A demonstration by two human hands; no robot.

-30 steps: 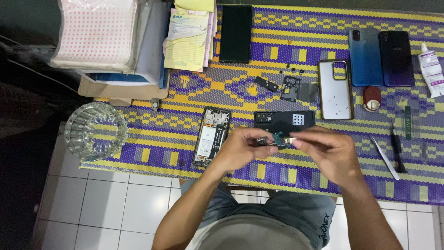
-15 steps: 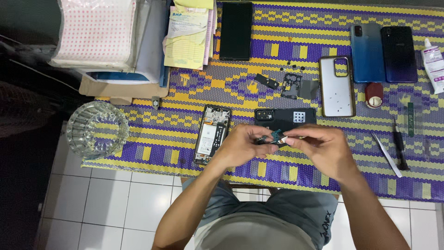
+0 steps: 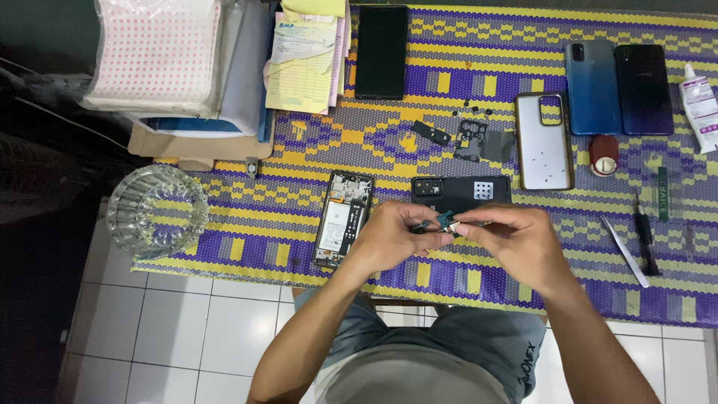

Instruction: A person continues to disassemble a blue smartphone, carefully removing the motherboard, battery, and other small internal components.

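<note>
Both hands meet over the near edge of the mat (image 3: 523, 45) — left hand (image 3: 385, 239) and right hand (image 3: 516, 243) pinch a tiny phone part (image 3: 446, 221) between fingertips, lifted close to see, just right of the opened phone (image 3: 342, 218).

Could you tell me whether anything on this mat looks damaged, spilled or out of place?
Nothing looks spilled. The one oddity is an opened phone lying with its internals exposed, its black back cover beside it, and small black parts and screws scattered loose on the woven mat. Both hands, left hand and right hand, pinch a small blue component.
</note>
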